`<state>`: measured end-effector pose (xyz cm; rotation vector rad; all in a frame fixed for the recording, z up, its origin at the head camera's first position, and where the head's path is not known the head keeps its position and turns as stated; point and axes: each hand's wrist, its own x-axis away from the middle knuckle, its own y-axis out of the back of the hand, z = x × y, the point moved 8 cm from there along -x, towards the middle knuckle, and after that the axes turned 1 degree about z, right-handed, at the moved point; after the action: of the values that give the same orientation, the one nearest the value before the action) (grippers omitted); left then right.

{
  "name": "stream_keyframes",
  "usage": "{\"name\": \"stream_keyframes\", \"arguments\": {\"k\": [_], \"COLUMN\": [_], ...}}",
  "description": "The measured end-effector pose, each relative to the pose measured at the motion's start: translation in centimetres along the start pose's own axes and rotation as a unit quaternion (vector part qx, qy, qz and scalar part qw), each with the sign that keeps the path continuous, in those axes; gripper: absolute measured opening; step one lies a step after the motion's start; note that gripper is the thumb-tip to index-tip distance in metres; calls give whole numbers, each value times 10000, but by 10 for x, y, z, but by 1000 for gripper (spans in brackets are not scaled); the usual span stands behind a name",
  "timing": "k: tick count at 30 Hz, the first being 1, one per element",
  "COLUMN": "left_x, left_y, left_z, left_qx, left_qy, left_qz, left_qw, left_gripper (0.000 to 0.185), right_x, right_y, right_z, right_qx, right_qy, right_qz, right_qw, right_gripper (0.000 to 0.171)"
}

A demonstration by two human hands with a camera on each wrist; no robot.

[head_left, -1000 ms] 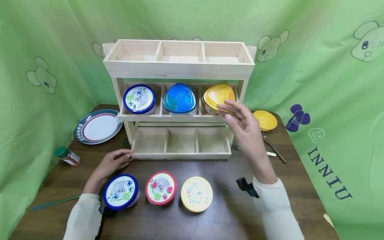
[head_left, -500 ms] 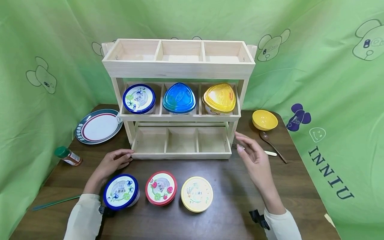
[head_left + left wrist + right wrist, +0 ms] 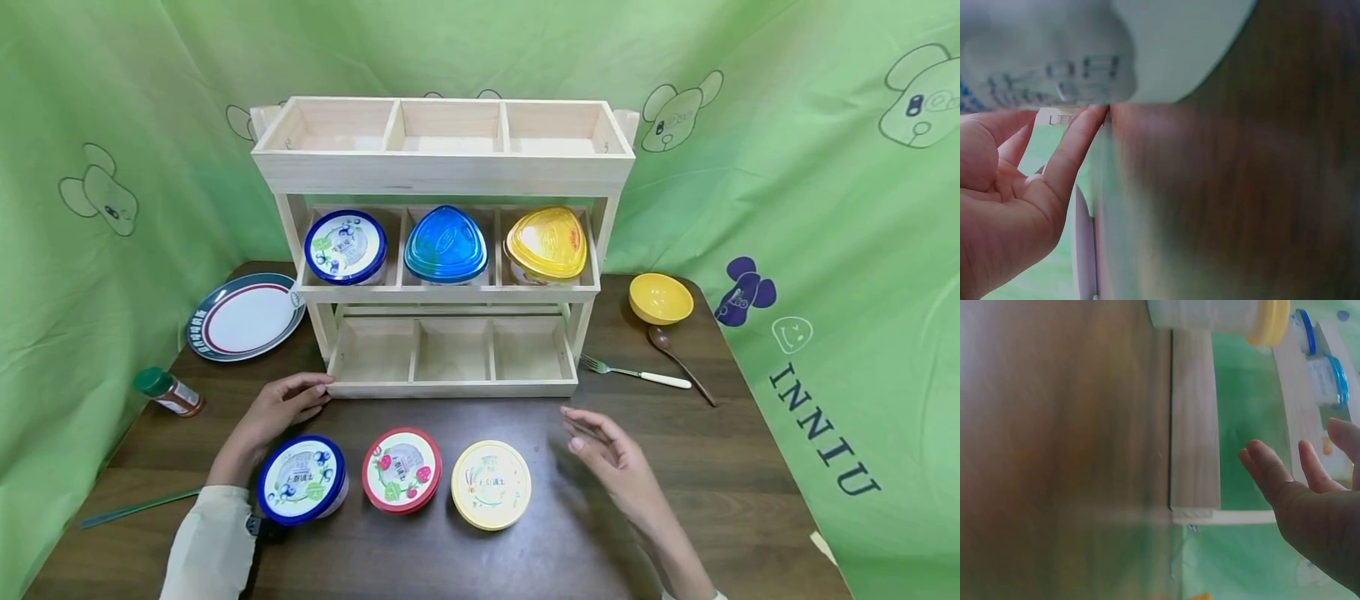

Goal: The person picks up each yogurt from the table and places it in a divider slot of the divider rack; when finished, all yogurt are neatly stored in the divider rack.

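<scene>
While a second ago it was raised in front of the yellow triangular-lidded container (image 3: 547, 243) in the middle shelf's right compartment, the right hand (image 3: 611, 462) has now come down and back to hover low over the dark wooden worktop (image 3: 675, 467), fingers loosely spread and holding nothing. At its 9 o'clock, just beside the fingertips but apart from them, sits the round tub with the pale yellow lid (image 3: 491, 484); the right wrist view shows the same relaxed, empty palm (image 3: 1310, 512) with that tub (image 3: 1222, 315) beyond it. I judge that the yellow-lidded container has been left in place on the shelf and that this tub is now the nearest thing to the hand. Further at 9 o'clock stand the red-lidded round tub (image 3: 402, 469) and the blue-lidded round tub (image 3: 302, 479), all three in a row on the worktop. The left hand (image 3: 279, 406) has not moved: it rests flat, fingers straight, fingertips touching the front left corner of the three-tier pale wooden rack (image 3: 450, 388), whose bottom and top compartments hold nothing visible. At 1 o'clock from the right hand lie a white-handled fork (image 3: 633, 373), a brown spoon (image 3: 678, 362) and a small yellow bowl (image 3: 660, 297).
</scene>
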<state>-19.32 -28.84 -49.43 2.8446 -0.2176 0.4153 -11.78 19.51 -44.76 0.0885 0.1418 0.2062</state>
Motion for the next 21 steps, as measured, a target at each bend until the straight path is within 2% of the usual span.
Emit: {"name": "stream_keyframes", "arguments": {"k": [6, 14, 21], "left_x": [1, 1, 1], "left_y": [-1, 0, 0], "left_z": [0, 0, -1], "left_qx": [-19, 32, 157], "left_qy": [35, -9, -79], "left_qz": [-10, -8, -1], "left_qw": [10000, 10000, 9998], "left_gripper": [39, 39, 40], "right_x": [7, 17, 18], "right_y": [-21, -56, -72], "right_z": [-1, -11, -14], "right_qx": [-27, -282, -390], "right_qy": [375, 29, -104], "right_qz": [159, 677, 730], "right_qw": [9992, 9973, 9965], "right_gripper": [34, 27, 20]}}
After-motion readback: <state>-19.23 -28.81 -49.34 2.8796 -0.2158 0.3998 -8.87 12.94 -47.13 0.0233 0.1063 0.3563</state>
